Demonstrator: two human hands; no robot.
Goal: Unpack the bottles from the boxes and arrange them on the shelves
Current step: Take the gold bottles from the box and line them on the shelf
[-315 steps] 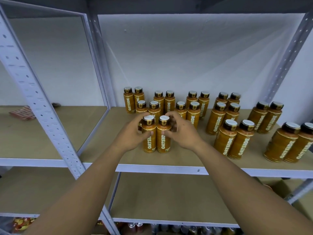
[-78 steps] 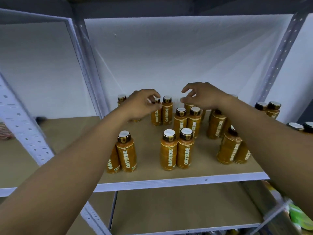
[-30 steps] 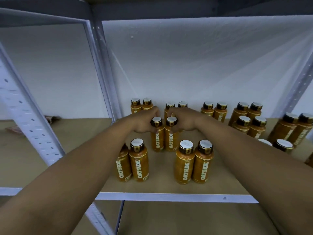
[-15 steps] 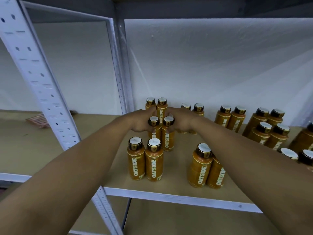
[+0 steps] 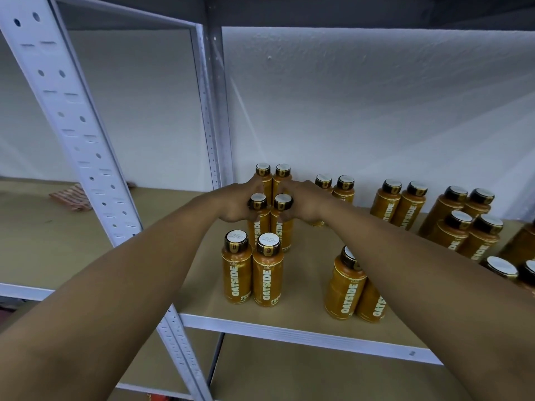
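Both hands at the shelf (image 5: 307,264). We see the left hand (image 5: 236,205) curled round the left bottle of the middle pair (image 5: 279,231), and the right hand (image 5: 305,204) curled round the right bottle. This pair stands upright between the far pair (image 5: 282,170) and the near pair (image 5: 267,276).

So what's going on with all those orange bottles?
A person is lining up golden Oatside bottles in twos on a shelf. The left hand and the right hand each grip one side of the middle pair of bottles. That pair stands upright between the back pair by the wall and the front pair near the shelf's edge. More pairs stand off to the right.
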